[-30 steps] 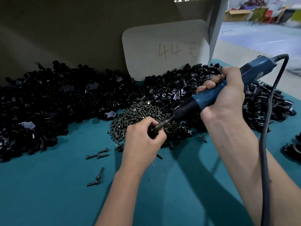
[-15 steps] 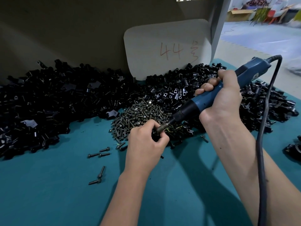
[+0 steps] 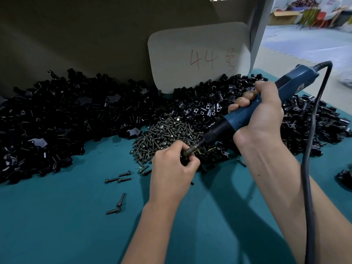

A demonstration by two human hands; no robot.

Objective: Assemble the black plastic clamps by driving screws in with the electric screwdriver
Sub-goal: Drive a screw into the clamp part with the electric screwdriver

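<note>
The left hand (image 3: 172, 168) curls over whatever it pinches, hiding the piece and the electric screwdriver (image 3: 253, 113) bit's tip; the black cable (image 3: 312, 141) leaves the bottom edge, the clamp pile (image 3: 57, 119) the left, and the far background is blurred

The right hand (image 3: 261, 119) grips the electric screwdriver (image 3: 253, 113), its tip between the left hand (image 3: 172, 174) fingers (image 3: 187, 161), beside the screw pile (image 3: 167, 134).

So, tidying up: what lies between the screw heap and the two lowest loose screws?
Head view: three more loose screws on bare teal mat, between screw heap and lowest pair.
</note>
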